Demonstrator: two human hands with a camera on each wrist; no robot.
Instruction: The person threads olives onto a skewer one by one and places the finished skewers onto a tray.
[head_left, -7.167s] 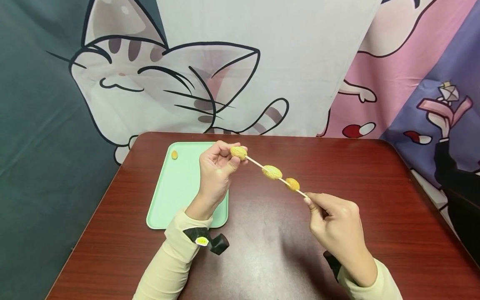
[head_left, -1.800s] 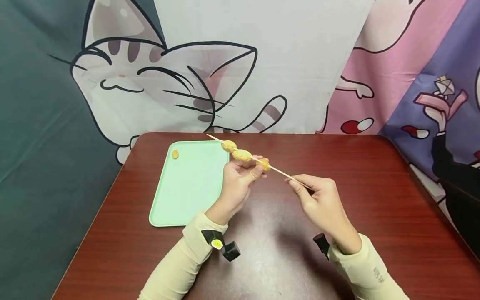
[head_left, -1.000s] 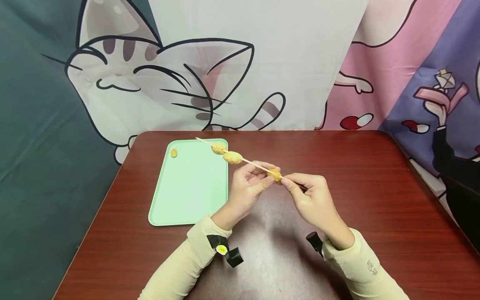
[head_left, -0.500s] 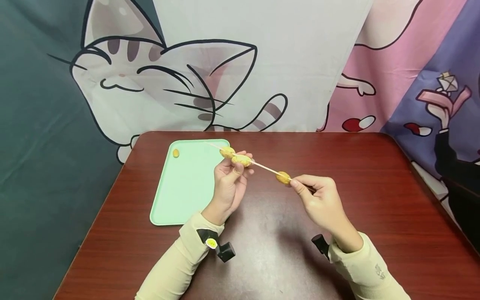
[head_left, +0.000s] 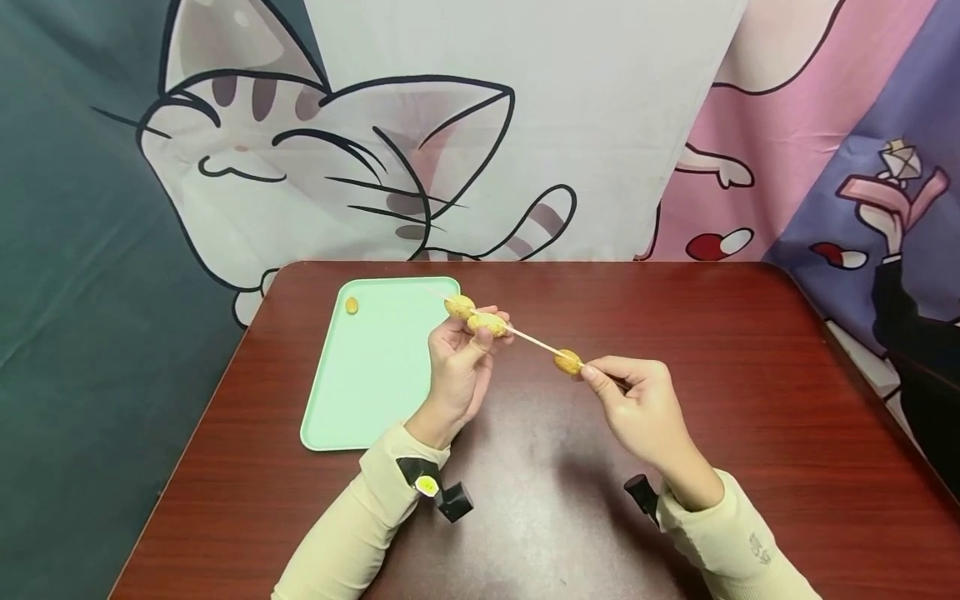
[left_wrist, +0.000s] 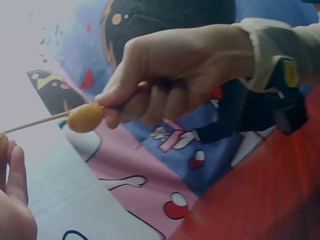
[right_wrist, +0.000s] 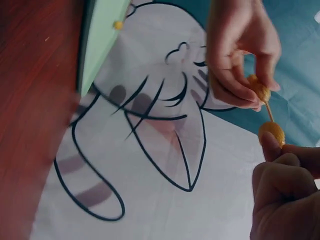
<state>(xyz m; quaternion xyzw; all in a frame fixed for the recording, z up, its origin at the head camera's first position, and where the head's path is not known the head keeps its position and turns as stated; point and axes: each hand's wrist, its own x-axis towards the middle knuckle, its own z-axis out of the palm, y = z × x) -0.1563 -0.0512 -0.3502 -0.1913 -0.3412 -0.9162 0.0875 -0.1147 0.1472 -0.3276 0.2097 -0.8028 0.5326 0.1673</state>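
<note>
In the head view a thin wooden skewer (head_left: 534, 339) slants between the hands, with three yellow oval fruit-like pieces threaded on it. My left hand (head_left: 453, 379) pinches the middle piece (head_left: 487, 323) between thumb and fingers. The far piece (head_left: 459, 306) sits close against it, and the bare tip extends over the tray. My right hand (head_left: 648, 408) grips the skewer's lower end, thumb and fingertips beside the near piece (head_left: 567, 362). That orange-yellow piece (left_wrist: 86, 118) shows plainly in the left wrist view, apart from the other two. The skewer's lower end is mostly hidden.
A mint-green tray (head_left: 330, 408) lies on the left of the reddish-brown table (head_left: 750, 400). One small yellow piece (head_left: 352, 306) rests in its far left corner. Cartoon-printed cloth (head_left: 600, 100) hangs behind the table.
The near piece has slid down the skewer to my right hand. My left hand has let go of it and moved back left to pinch the middle piece.
</note>
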